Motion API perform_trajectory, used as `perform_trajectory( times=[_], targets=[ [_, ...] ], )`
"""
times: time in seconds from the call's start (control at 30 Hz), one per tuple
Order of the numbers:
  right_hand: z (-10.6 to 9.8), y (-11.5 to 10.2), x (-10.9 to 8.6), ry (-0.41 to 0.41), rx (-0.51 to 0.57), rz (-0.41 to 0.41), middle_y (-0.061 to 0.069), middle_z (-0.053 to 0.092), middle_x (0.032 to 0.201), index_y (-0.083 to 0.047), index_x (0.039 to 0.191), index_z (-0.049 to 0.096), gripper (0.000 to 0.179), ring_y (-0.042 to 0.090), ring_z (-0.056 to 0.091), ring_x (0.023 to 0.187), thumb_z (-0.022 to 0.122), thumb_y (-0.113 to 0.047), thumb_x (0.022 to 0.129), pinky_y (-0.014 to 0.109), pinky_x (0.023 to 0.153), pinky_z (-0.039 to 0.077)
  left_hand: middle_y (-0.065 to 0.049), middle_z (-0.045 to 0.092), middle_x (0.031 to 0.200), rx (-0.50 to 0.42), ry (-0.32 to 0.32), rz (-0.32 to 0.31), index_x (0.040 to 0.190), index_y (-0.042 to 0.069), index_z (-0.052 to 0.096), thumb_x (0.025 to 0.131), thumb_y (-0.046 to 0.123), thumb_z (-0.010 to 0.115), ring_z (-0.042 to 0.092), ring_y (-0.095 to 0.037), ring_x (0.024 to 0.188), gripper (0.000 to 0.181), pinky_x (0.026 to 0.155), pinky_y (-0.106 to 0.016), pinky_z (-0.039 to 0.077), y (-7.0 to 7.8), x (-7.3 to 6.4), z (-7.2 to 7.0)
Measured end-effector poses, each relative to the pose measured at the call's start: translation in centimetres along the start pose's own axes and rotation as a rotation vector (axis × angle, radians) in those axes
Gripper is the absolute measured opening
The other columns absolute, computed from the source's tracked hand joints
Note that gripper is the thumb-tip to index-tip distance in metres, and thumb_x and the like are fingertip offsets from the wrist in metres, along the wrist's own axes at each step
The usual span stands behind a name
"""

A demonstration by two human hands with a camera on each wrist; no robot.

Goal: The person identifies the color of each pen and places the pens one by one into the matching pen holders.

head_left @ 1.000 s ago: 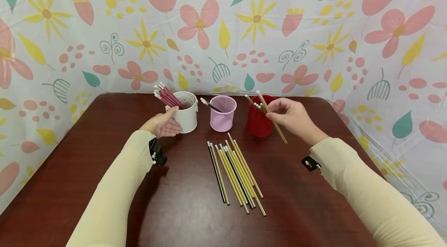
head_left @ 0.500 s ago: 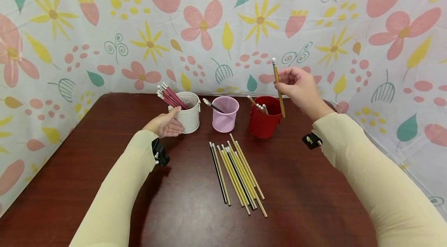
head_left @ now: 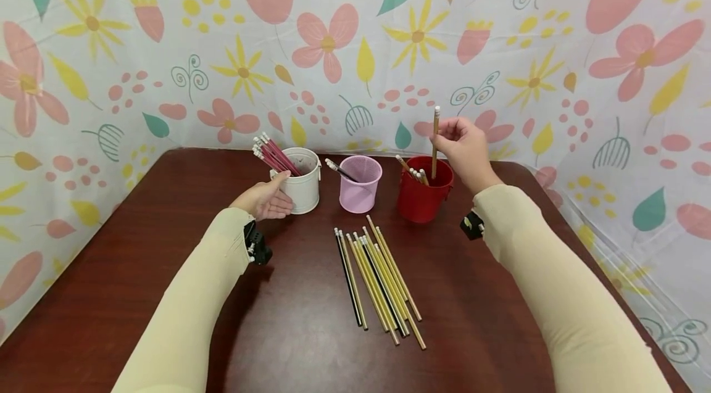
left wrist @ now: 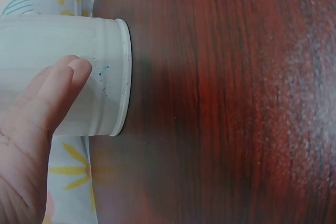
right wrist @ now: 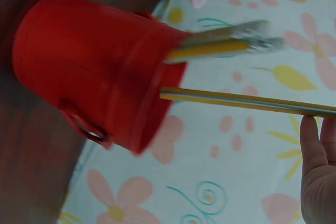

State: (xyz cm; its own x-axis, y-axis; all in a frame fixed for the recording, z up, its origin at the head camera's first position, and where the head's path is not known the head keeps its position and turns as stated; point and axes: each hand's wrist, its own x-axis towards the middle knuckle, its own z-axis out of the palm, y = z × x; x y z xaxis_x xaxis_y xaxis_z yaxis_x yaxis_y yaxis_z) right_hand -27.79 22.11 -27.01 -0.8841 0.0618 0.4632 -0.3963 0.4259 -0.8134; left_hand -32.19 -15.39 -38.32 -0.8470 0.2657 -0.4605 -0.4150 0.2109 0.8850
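My right hand (head_left: 462, 149) pinches a yellow pencil (head_left: 436, 143) near its upper part, white eraser up. The pencil stands almost upright, its lower end at the mouth of the red bucket (head_left: 420, 205), where several pencils (right wrist: 215, 48) lean. My left hand (head_left: 269, 198) rests against the side of the white bucket (head_left: 307, 195), fingers fairly straight and thumb near the rim; in the left wrist view its fingertips (left wrist: 79, 69) touch the wall. Several dark pink pencils (head_left: 274, 154) lean in the white bucket.
Between the buckets stands a lilac mesh cup (head_left: 358, 195) with dark pencils (head_left: 340, 169) in it. Several yellow and black-striped pencils (head_left: 383, 285) lie in a loose bundle on the brown table (head_left: 289, 331). A flowered cloth (head_left: 328, 97) hangs behind.
My right hand has lifted the pencil from in front of the red bucket, turned it upright and brought it over the bucket's mouth. The left hand has stayed at the white bucket.
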Motion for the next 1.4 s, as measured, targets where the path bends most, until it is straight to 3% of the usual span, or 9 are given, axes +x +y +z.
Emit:
perform_trajectory(
  times=[0.3,0.6,0.83,1.03,1.3,1.4],
  targets=[
    [1.2,3.5,-1.7,0.030,-0.013,0.007,-0.002,0.056,0.080,0.006,0.096,0.056,0.012,0.003,0.050,0.072,0.061,0.001,0.087,0.012,0.066,0.043,-0.034,0.045,0.134,-0.003,0.042,-0.018,0.133,-0.020,0.037,0.096,0.059,0.033,0.055,-0.034,0.114,0.087,0.102,-0.040,0.041,0.5,-1.5,1.2],
    [2.1,6.0,-2.5,0.023,-0.098,0.027,0.018,0.061,0.092,0.008,0.103,0.058,0.018,0.003,0.052,0.077,0.060,0.001,0.086,0.011,0.066,0.043,-0.032,0.048,0.128,-0.016,0.055,-0.019,0.131,-0.021,0.039,0.097,0.057,0.033,0.058,-0.031,0.106,0.085,0.101,-0.040,0.042,0.6,-1.4,1.3],
    [2.5,7.6,-3.1,0.024,-0.194,-0.001,0.021,0.066,0.094,0.006,0.101,0.062,0.016,0.020,0.060,0.085,0.061,0.004,0.085,0.008,0.068,0.042,-0.032,0.048,0.129,-0.024,0.062,-0.023,0.131,-0.020,0.039,0.097,0.057,0.033,0.057,-0.032,0.108,0.085,0.102,-0.040,0.041,0.5,-1.3,1.3],
    [2.7,8.3,-3.3,0.019,-0.192,0.020,0.023,0.066,0.096,0.007,0.101,0.062,0.017,0.027,0.062,0.089,0.060,0.005,0.084,0.007,0.069,0.040,-0.032,0.048,0.129,-0.024,0.068,-0.029,0.131,-0.020,0.040,0.096,0.058,0.034,0.059,-0.030,0.104,0.085,0.100,-0.039,0.043,0.4,-1.3,1.3],
    [2.6,8.3,-3.1,-0.004,-0.215,0.004,0.022,0.066,0.096,0.007,0.099,0.063,0.016,0.027,0.062,0.087,0.062,0.004,0.083,0.007,0.067,0.040,-0.030,0.051,0.128,-0.011,0.083,-0.038,0.131,-0.018,0.042,0.096,0.059,0.034,0.060,-0.028,0.103,0.085,0.089,-0.032,0.051,0.5,-1.2,1.2],
    [2.5,8.3,-3.0,-0.026,-0.238,-0.002,0.021,0.066,0.096,0.007,0.099,0.065,0.017,0.027,0.062,0.087,0.062,0.003,0.083,0.008,0.067,0.040,-0.029,0.052,0.125,-0.017,0.085,-0.033,0.130,-0.019,0.042,0.096,0.059,0.034,0.060,-0.027,0.102,0.085,0.092,-0.034,0.049,0.5,-1.3,1.1]
  ],
)
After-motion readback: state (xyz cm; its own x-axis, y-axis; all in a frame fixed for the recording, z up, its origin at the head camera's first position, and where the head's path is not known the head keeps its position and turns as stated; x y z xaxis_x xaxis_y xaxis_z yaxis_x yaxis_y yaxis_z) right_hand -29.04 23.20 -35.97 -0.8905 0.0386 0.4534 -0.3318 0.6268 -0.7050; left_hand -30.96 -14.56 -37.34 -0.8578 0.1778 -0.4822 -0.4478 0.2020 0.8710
